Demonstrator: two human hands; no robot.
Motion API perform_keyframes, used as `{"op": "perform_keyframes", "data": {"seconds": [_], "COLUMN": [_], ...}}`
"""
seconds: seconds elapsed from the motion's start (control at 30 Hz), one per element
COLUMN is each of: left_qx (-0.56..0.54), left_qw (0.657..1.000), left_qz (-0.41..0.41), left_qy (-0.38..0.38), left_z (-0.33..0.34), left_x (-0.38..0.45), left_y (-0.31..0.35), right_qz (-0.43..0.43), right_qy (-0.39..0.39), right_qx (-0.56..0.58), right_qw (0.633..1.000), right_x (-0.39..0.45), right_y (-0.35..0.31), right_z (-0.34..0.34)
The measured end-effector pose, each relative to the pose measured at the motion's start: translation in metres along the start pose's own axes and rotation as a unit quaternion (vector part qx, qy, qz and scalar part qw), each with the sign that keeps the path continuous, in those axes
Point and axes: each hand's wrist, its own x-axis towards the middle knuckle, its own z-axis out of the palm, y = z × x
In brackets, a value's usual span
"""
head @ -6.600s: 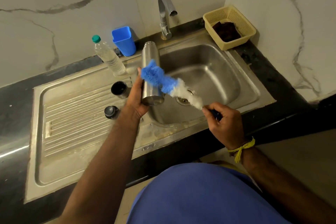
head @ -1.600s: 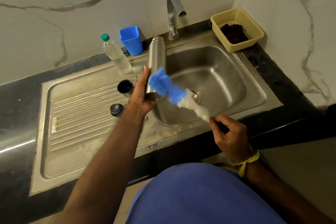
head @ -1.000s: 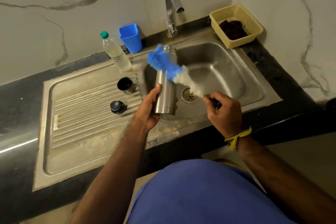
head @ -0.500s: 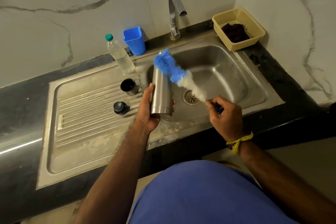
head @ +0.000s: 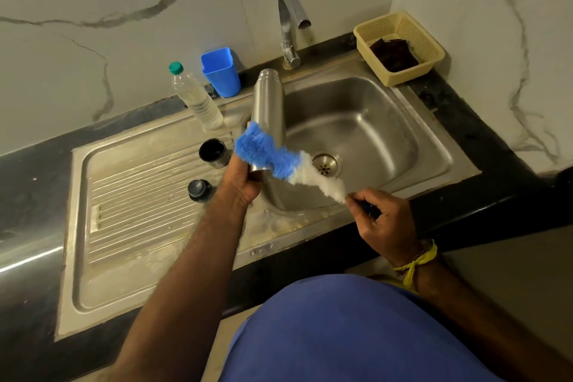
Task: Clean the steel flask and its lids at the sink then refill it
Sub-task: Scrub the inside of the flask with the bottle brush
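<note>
We are gripping the steel flask near its base in our left hand, over the sink, while our right hand is holding the brush against the flask's outside. Both lids are sitting untouched just left of our left hand; we judge lid cleaning, rinsing and refilling remain.

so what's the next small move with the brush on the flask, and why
Probably lift the brush tip to the flask mouth and push it inside. The left hand grips the flask by its base over the sink, the right hand holds the brush handle, and the blue bristles lie only against the lower outside wall. Whether the inside was scrubbed cannot be told.
</note>
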Motion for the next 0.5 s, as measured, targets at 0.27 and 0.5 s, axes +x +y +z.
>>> {"op": "perform_keyframes", "data": {"seconds": [0.27, 0.5], "left_qx": [-0.001, -0.026], "left_qw": [1.000, 0.999], "left_qz": [-0.020, -0.020], "left_qy": [0.011, -0.028], "left_z": [-0.005, -0.005], "left_x": [0.014, 0.007], "left_y": [0.025, 0.011], "right_qz": [0.010, 0.035], "right_qy": [0.015, 0.033], "right_qx": [0.011, 0.005], "right_qw": [1.000, 0.999], "right_x": [0.005, 0.034], "right_y": [0.005, 0.000], "right_z": [0.000, 0.011]}}
